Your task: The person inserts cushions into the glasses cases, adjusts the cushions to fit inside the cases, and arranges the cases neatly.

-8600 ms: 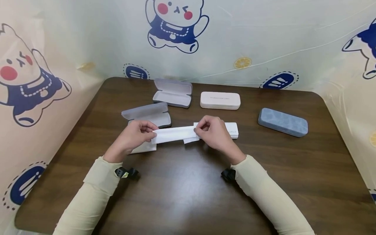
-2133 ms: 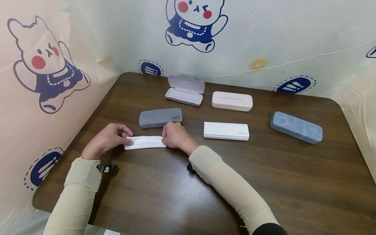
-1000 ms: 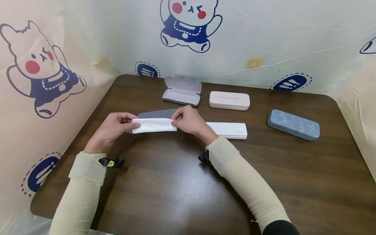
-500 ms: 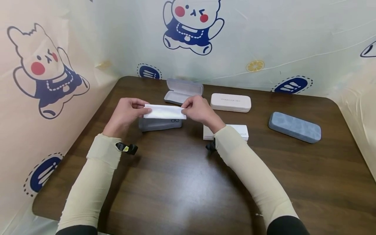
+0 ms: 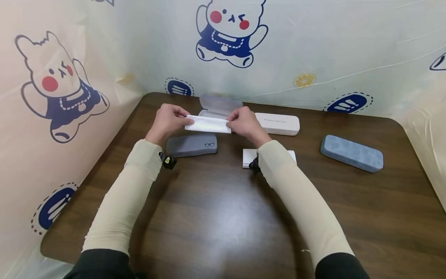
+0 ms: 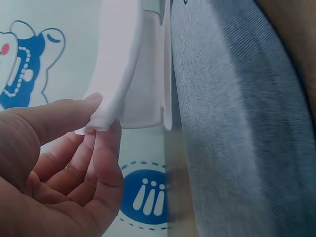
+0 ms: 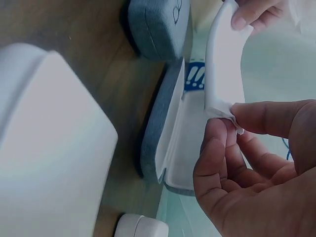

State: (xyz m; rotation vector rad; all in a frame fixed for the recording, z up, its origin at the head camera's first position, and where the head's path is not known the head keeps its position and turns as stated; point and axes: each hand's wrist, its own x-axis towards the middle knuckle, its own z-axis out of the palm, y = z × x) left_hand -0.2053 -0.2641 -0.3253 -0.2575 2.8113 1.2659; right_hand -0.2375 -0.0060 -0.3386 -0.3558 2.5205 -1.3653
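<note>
A folded white cloth (image 5: pixel 208 124) is stretched between my two hands, raised above the table. Its left end is pinched by my left hand (image 5: pixel 168 123), thumb in front and fingers behind. My right hand (image 5: pixel 245 123) pinches the other end; in the right wrist view the cloth (image 7: pixel 224 69) shows its layered edge at my fingertips. Behind the cloth stands an open grey glasses case (image 5: pixel 220 104) with a pale lining, its lower part partly hidden. Just below my left hand, a closed grey glasses case (image 5: pixel 191 145) with a small glasses print lies on the table.
Near my right wrist lies a white case (image 5: pixel 249 158), partly covered by the sleeve. A cream case (image 5: pixel 280 124) sits right of my right hand. Farther right is a blue case (image 5: pixel 352 153). A printed curtain (image 5: pixel 139 46) hangs behind the table (image 5: pixel 216 217).
The nearer grey case, open at first, is now closed. Both hands have lifted the folded cloth off the table and carried it back and right, in front of the open case.
</note>
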